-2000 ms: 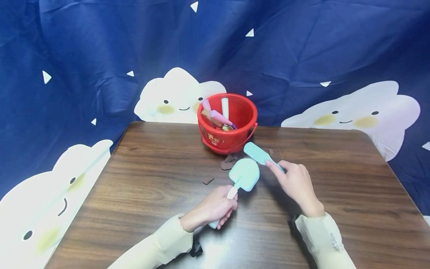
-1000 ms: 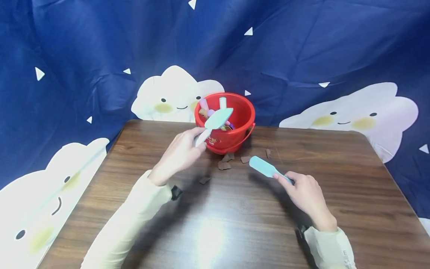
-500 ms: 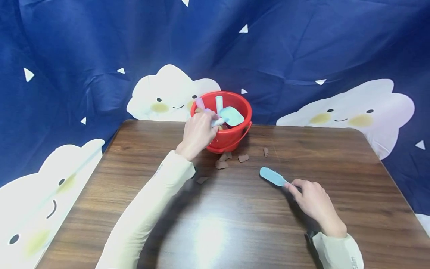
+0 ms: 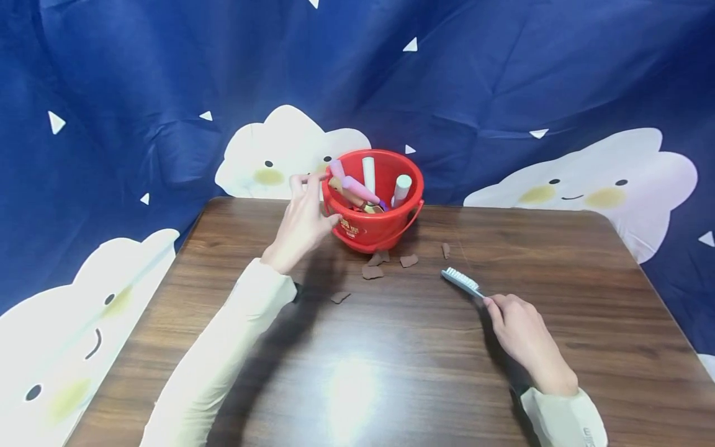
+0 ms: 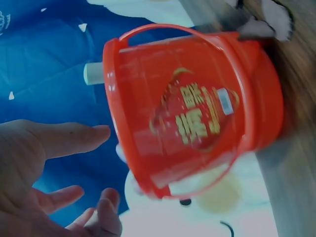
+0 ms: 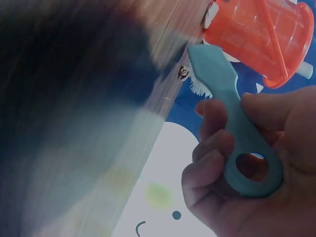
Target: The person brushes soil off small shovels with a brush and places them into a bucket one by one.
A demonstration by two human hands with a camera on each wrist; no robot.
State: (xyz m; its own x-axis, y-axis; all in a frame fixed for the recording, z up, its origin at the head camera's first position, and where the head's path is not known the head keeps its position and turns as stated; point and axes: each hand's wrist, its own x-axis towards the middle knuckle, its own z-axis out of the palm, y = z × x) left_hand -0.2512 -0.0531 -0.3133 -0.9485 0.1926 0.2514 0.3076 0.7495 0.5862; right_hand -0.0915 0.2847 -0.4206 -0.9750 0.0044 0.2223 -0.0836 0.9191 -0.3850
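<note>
The red bucket (image 4: 360,231) stands at the back of the table. My left hand (image 4: 301,223) is beside its left rim, fingers spread and holding nothing; the left wrist view shows the fingers (image 5: 79,139) apart from the bucket wall. Inside the bucket a pale handle (image 4: 401,189) now leans at the right, its head hidden. Pink handles (image 4: 360,188), a brown one (image 4: 350,197) and a white one (image 4: 368,172) also stick up in it. Right of the bucket, my right hand (image 4: 524,338) grips a light blue scrub brush (image 4: 462,281) with white bristles, raised above the table.
Several brown flakes (image 4: 372,272) lie on the wooden table (image 4: 424,366) in front of the bucket, one flake (image 4: 340,297) nearer the front and another (image 4: 445,250) to the right. A blue curtain (image 4: 447,74) with clouds hangs behind.
The left hand carried the light blue scoop to the bucket, let it go inside, and drew back left. The right hand moved right and nearer with the brush, which turned to show its bristles.
</note>
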